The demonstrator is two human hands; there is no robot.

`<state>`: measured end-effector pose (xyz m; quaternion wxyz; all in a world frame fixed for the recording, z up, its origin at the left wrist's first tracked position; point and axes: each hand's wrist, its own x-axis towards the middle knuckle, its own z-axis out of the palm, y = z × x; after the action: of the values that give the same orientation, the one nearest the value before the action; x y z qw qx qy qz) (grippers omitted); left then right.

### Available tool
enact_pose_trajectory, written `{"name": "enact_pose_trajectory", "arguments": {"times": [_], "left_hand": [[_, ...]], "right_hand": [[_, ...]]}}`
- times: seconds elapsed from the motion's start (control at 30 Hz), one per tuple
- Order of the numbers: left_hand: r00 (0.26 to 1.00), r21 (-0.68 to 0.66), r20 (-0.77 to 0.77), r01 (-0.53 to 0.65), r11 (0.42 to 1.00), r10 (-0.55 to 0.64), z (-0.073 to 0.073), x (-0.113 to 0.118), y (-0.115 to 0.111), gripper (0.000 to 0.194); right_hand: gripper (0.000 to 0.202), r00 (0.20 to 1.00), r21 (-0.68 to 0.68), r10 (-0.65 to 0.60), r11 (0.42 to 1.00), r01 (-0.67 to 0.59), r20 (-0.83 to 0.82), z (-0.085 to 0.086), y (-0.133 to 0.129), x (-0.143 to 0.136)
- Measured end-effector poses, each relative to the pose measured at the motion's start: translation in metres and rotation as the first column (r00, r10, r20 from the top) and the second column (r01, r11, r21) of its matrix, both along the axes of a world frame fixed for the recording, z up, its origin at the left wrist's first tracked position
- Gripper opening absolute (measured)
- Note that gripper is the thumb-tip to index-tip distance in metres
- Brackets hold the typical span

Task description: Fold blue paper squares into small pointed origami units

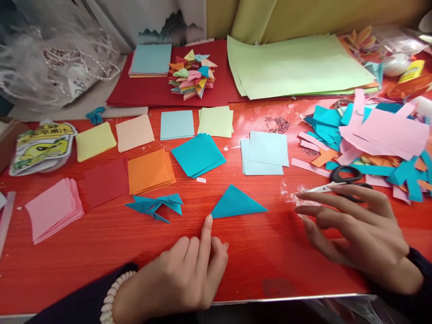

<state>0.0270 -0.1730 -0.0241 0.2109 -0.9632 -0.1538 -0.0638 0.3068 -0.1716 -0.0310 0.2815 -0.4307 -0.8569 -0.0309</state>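
Note:
A blue paper triangle (239,202) lies flat near the middle of the red table. My left hand (189,270) touches its left corner with the tip of the outstretched index finger; the other fingers are curled and grip nothing. Off to the right, my right hand (354,234) is open, its fingers spread, just in front of black-handled scissors (346,174). Left of the triangle sits a folded blue paper piece (155,206). Behind lie blue squares (198,155) and pale blue squares (265,153).
Orange (151,172), red (106,182) and pink (56,209) squares lie at the left. Paper scraps (384,130) are heaped at the right. At the back are green sheets (297,65) and a multicoloured folded-paper cluster (192,76). The table's edge (290,298) runs along the front.

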Motion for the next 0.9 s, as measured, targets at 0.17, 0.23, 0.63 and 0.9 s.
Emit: {"name": "enact_pose_trajectory", "arguments": {"times": [0.17, 0.23, 0.63, 0.9], "left_hand": [[0.969, -0.117, 0.083, -0.221, 0.968, 0.231, 0.001, 0.020, 0.027, 0.024], [0.934, -0.153, 0.087, -0.332, 0.931, 0.348, 0.001, 0.025, 0.034, 0.040], [0.972, -0.472, 0.199, -0.016, 0.881, 0.124, 0.002, 0.022, 0.035, 0.027], [0.981, -0.326, 0.189, 0.015, 0.945, 0.050, 0.003, 0.013, 0.037, 0.023]], "right_hand": [[0.021, 0.995, 0.133, 0.091, 0.987, -0.094, 0.029, 0.005, 0.006, -0.009], [0.020, 0.993, 0.140, 0.115, 0.983, -0.116, 0.019, 0.003, 0.005, -0.011], [0.028, 0.949, -0.111, 0.315, 0.943, -0.315, -0.013, 0.002, 0.008, -0.027], [0.029, 0.867, -0.171, 0.478, 0.874, -0.455, 0.139, -0.006, 0.011, -0.017]]}}
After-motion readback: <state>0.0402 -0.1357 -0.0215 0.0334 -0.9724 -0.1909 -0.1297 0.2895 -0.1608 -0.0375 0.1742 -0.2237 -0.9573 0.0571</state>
